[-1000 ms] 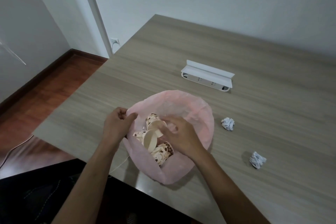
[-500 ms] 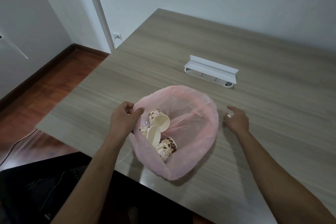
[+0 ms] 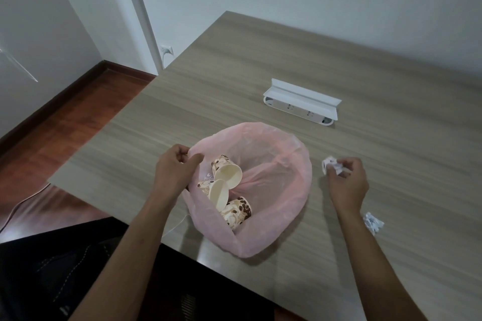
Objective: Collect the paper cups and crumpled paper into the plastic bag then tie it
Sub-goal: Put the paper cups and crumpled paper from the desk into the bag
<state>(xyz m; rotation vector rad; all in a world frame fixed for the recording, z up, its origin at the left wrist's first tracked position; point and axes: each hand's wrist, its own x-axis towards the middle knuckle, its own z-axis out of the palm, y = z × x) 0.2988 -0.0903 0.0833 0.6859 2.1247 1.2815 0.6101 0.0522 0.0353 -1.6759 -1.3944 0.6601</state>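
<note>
bag (image 3: 284,164) on table (image 3: 156,125) near front edge | three cups (image 3: 227,172) in bag | one paper ball (image 3: 331,165) right of bag | another (image 3: 373,223) nearer, further right | power strip (image 3: 302,101) behind bag

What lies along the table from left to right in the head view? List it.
left hand → plastic bag → right hand → crumpled paper
</note>
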